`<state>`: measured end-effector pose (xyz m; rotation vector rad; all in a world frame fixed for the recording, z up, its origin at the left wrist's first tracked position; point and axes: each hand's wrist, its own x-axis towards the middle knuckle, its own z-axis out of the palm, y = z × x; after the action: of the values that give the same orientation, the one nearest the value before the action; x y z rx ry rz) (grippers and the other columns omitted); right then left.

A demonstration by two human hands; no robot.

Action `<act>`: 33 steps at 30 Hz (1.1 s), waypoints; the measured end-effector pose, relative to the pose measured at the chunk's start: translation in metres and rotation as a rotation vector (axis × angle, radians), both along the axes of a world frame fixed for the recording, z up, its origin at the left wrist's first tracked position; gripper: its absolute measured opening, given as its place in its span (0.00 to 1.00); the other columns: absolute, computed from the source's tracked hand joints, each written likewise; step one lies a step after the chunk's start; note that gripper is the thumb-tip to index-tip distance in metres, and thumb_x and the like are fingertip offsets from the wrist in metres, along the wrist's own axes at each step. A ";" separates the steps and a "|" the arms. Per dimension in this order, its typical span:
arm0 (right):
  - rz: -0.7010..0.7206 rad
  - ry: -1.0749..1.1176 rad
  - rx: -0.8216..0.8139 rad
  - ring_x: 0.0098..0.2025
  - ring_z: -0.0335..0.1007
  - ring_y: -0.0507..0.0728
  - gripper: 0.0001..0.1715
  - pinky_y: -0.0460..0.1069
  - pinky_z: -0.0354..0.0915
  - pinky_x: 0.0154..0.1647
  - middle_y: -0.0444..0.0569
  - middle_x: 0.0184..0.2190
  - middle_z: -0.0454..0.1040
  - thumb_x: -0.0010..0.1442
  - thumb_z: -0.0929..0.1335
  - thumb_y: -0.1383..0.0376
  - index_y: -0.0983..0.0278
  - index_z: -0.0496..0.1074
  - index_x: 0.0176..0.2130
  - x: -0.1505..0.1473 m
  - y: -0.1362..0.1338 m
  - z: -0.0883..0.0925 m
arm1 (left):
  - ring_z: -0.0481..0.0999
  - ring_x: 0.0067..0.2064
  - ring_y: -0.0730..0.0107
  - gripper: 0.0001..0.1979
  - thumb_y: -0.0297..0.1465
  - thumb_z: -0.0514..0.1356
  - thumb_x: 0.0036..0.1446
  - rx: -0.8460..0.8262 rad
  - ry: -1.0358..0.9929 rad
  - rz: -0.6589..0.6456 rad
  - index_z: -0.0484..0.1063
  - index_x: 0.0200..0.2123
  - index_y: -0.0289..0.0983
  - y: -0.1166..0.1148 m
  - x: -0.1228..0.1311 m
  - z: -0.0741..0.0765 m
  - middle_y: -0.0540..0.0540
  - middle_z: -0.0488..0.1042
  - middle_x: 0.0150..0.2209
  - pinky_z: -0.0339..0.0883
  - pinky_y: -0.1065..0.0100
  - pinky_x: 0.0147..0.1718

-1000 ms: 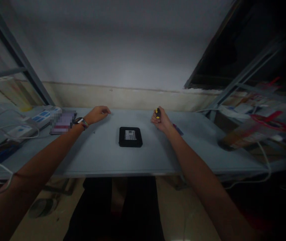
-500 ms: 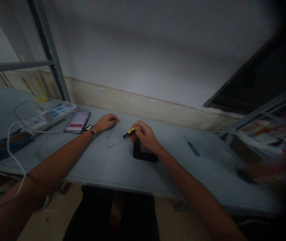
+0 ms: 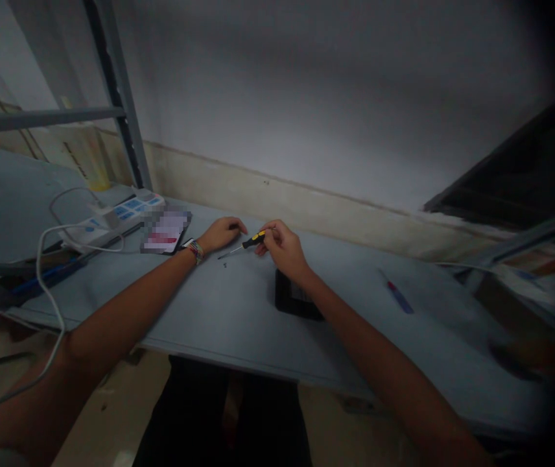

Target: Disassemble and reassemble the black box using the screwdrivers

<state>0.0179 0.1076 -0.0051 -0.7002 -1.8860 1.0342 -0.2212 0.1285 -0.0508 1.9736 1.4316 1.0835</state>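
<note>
My right hand [image 3: 284, 250] grips a screwdriver [image 3: 254, 239] with a black and yellow handle. Its thin metal shaft points left and down toward the tabletop. Close below the tip lie tiny dark bits, perhaps screws [image 3: 225, 264]. My left hand [image 3: 222, 233] rests on the table left of the screwdriver, fingers loosely bent and apart, with nothing seen in it. Under my right wrist sits a black box-like object [image 3: 290, 301], partly covered by the hand and forearm.
Left of my left hand lie a phone [image 3: 166, 232] and a white power strip [image 3: 122, 217] with cables. A second screwdriver [image 3: 399, 297], red and blue, lies on the grey-blue table [image 3: 238, 324] at right. A wall rises behind; a metal frame post [image 3: 122, 97] stands at left.
The screwdriver's tip has swung up and away from me, now above the tiny bits. My left hand stays in place on the table. The whole view has shifted slightly.
</note>
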 end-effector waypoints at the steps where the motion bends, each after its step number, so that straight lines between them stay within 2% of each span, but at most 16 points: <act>1: -0.003 0.005 0.009 0.25 0.81 0.53 0.17 0.49 0.77 0.29 0.41 0.25 0.80 0.74 0.69 0.48 0.57 0.72 0.44 0.000 0.001 -0.001 | 0.81 0.43 0.62 0.17 0.29 0.57 0.60 -0.002 -0.001 0.001 0.86 0.44 0.36 0.000 0.000 0.000 0.43 0.86 0.42 0.73 0.61 0.50; 8: -0.062 0.071 -0.010 0.25 0.80 0.54 0.24 0.49 0.77 0.28 0.40 0.24 0.80 0.70 0.71 0.41 0.58 0.72 0.44 0.003 0.006 -0.005 | 0.81 0.44 0.62 0.16 0.28 0.57 0.59 -0.001 -0.022 0.005 0.86 0.41 0.37 0.000 0.001 0.001 0.44 0.85 0.41 0.73 0.61 0.52; 14: -0.079 0.134 -0.037 0.24 0.81 0.53 0.27 0.48 0.77 0.27 0.41 0.24 0.80 0.68 0.72 0.38 0.57 0.72 0.43 0.009 0.005 0.005 | 0.80 0.42 0.62 0.14 0.31 0.59 0.61 -0.041 -0.059 -0.009 0.86 0.41 0.37 -0.003 0.000 0.003 0.43 0.86 0.40 0.74 0.60 0.51; 17: -0.088 0.193 -0.080 0.23 0.80 0.53 0.28 0.48 0.77 0.26 0.42 0.25 0.80 0.66 0.73 0.38 0.58 0.72 0.42 0.021 0.008 0.011 | 0.82 0.45 0.61 0.15 0.34 0.58 0.64 -0.062 -0.093 -0.042 0.85 0.41 0.37 -0.006 0.001 0.008 0.43 0.86 0.42 0.74 0.60 0.54; 21: -0.132 0.253 -0.113 0.24 0.81 0.54 0.28 0.48 0.79 0.26 0.43 0.27 0.81 0.63 0.76 0.39 0.59 0.73 0.41 0.048 0.014 0.013 | 0.83 0.52 0.62 0.18 0.33 0.54 0.66 -0.057 -0.138 -0.120 0.85 0.40 0.39 -0.015 0.009 0.017 0.43 0.87 0.47 0.72 0.61 0.61; 25: -0.198 0.311 -0.144 0.24 0.81 0.54 0.28 0.50 0.81 0.27 0.43 0.28 0.81 0.62 0.77 0.39 0.59 0.74 0.41 0.079 0.022 0.004 | 0.83 0.53 0.60 0.20 0.36 0.52 0.71 -0.035 -0.154 -0.275 0.85 0.42 0.39 -0.028 0.021 0.020 0.42 0.86 0.47 0.72 0.58 0.62; 29: -0.242 0.340 -0.186 0.23 0.81 0.54 0.29 0.50 0.81 0.27 0.43 0.28 0.82 0.62 0.77 0.38 0.58 0.72 0.41 0.096 0.030 -0.010 | 0.82 0.56 0.57 0.15 0.40 0.60 0.70 -0.009 -0.044 -0.303 0.84 0.47 0.40 -0.039 0.028 0.022 0.42 0.85 0.51 0.70 0.55 0.64; 33: -0.257 0.348 -0.230 0.23 0.81 0.54 0.31 0.50 0.80 0.28 0.42 0.28 0.82 0.59 0.77 0.37 0.59 0.71 0.40 0.098 0.038 -0.023 | 0.82 0.56 0.56 0.12 0.42 0.64 0.70 0.015 -0.009 -0.301 0.84 0.47 0.42 -0.043 0.032 0.024 0.43 0.85 0.51 0.71 0.54 0.63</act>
<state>0.1157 0.1454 -0.0283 -0.8116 -1.3555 1.1325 -0.1894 0.0851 -0.0271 2.1069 1.0783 0.9672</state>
